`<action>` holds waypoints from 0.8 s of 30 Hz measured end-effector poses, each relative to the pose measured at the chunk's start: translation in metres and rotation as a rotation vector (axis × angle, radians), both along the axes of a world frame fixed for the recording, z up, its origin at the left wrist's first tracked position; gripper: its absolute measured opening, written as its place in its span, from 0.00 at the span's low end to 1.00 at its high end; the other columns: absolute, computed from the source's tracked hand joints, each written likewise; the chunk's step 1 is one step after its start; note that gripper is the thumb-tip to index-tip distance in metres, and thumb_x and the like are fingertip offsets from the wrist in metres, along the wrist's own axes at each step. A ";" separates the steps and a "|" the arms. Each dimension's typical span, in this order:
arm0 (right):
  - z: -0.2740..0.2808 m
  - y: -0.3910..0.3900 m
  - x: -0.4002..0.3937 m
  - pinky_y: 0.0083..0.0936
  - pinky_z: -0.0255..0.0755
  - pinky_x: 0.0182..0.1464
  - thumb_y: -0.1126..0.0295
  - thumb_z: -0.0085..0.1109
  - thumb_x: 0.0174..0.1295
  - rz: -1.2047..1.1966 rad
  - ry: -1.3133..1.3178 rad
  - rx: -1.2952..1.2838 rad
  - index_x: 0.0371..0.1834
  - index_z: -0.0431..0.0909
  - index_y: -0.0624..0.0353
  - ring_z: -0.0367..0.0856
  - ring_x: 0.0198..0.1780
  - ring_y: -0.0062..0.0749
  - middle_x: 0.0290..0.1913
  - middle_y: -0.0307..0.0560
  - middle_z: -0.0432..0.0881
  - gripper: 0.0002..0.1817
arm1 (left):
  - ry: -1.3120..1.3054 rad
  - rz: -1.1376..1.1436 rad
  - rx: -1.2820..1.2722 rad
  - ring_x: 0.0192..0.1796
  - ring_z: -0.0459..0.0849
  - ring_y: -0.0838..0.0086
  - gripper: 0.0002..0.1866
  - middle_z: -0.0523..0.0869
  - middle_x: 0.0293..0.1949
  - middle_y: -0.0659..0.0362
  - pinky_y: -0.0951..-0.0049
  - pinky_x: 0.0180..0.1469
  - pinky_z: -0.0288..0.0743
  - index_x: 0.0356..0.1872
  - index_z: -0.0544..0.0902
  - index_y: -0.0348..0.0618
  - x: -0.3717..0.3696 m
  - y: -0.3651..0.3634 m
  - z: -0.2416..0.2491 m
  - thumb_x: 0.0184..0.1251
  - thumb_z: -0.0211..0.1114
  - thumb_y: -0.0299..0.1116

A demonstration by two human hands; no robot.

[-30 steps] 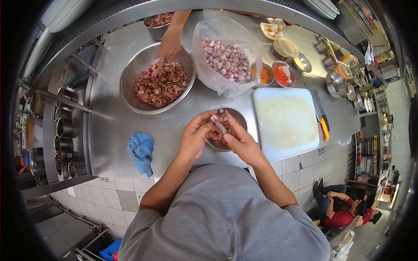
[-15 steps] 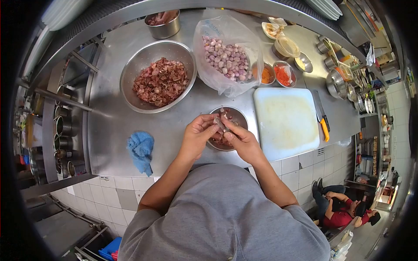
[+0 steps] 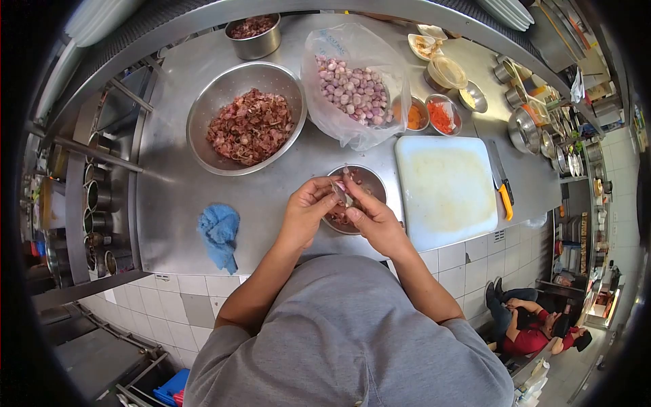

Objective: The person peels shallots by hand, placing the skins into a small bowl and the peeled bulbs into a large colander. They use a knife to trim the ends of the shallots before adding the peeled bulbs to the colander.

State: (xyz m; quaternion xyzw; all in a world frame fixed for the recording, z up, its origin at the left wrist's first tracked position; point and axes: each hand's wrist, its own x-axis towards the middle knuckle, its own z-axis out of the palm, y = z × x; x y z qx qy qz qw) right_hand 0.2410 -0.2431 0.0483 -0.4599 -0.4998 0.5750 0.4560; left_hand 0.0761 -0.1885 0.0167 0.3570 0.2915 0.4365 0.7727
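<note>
Between the fingertips of both hands is a small pinkish shallot (image 3: 340,185), mostly covered by the fingers, with a thin greyish piece beside it that I cannot make out. My left hand (image 3: 303,211) pinches it from the left, thumb against fingers. From the other side my right hand (image 3: 380,224) is closed on it too, its index finger stretched along the top. Directly beneath the fingers stands a small metal bowl (image 3: 377,187) with reddish-brown bits in it, partly hidden by my hands.
Farther back are a large metal colander (image 3: 198,139) heaped with reddish-brown pieces, a plastic bag (image 3: 352,139) of pale purple shallots and a metal pot (image 3: 261,47). A white cutting board (image 3: 447,190) and an orange-handled knife (image 3: 506,200) lie right; a blue cloth (image 3: 219,234) lies left.
My fingers have shifted slightly around the shallot, and more of its pink surface shows. Another person's hand has left the pot at the back.
</note>
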 end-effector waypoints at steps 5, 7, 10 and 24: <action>0.009 -0.002 0.002 0.22 0.56 0.71 0.73 0.53 0.72 -0.010 -0.092 -0.083 0.74 0.63 0.58 0.65 0.69 0.26 0.70 0.46 0.69 0.27 | 0.007 0.001 0.016 0.47 0.83 0.77 0.13 0.84 0.47 0.56 0.76 0.49 0.81 0.53 0.78 0.35 0.000 -0.001 -0.003 0.69 0.61 0.22; -0.001 -0.002 0.003 0.20 0.64 0.63 0.73 0.53 0.72 -0.038 -0.143 0.011 0.73 0.64 0.56 0.71 0.61 0.23 0.62 0.43 0.75 0.26 | 0.024 -0.009 0.005 0.47 0.84 0.76 0.12 0.84 0.47 0.56 0.75 0.48 0.82 0.53 0.78 0.35 0.000 -0.001 0.000 0.70 0.60 0.22; 0.010 -0.004 0.004 0.16 0.69 0.42 0.71 0.53 0.72 -0.058 -0.080 -0.109 0.72 0.66 0.53 0.73 0.42 0.17 0.44 0.35 0.78 0.25 | 0.013 -0.023 -0.014 0.45 0.85 0.74 0.12 0.85 0.46 0.56 0.74 0.48 0.83 0.53 0.78 0.36 0.001 0.001 0.001 0.71 0.59 0.24; 0.005 -0.007 0.011 0.14 0.67 0.30 0.68 0.52 0.73 -0.077 0.148 -0.328 0.75 0.62 0.47 0.69 0.30 0.14 0.37 0.33 0.76 0.27 | -0.018 -0.010 -0.064 0.39 0.84 0.77 0.11 0.85 0.44 0.58 0.78 0.38 0.77 0.52 0.77 0.38 0.001 0.002 0.001 0.71 0.58 0.25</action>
